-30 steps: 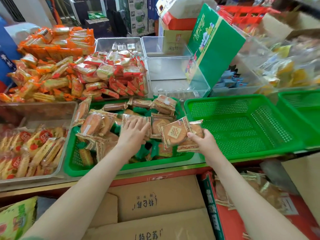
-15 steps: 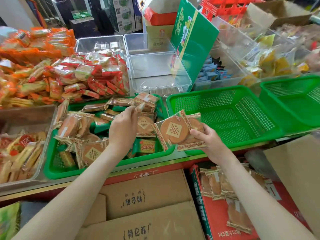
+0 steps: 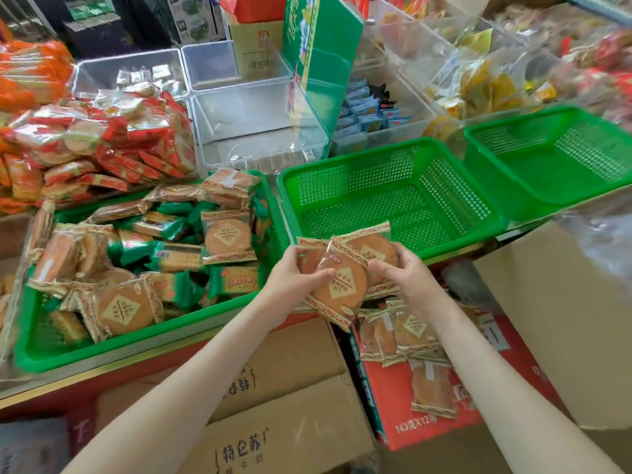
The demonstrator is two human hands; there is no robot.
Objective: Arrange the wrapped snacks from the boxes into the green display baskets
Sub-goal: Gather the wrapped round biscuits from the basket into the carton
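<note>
Wrapped round cakes (image 3: 342, 285), small stack: held just before the empty green basket (image 3: 342, 186), near rim. Left hand (image 3: 294, 275): moved off the filled basket (image 3: 136, 340) left of it, now gripping the stack alongside right hand (image 3: 403, 278). Placement likely next.

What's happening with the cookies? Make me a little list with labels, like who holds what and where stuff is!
Left hand: grips the left side of the wrapped cakes
Right hand: grips their right side
Wrapped cakes: a few round ones, fanned out, just in front of the middle basket
Middle basket: no snacks showing inside
Left basket: piled with snacks
Red box: below the hands, more cakes in it
</note>
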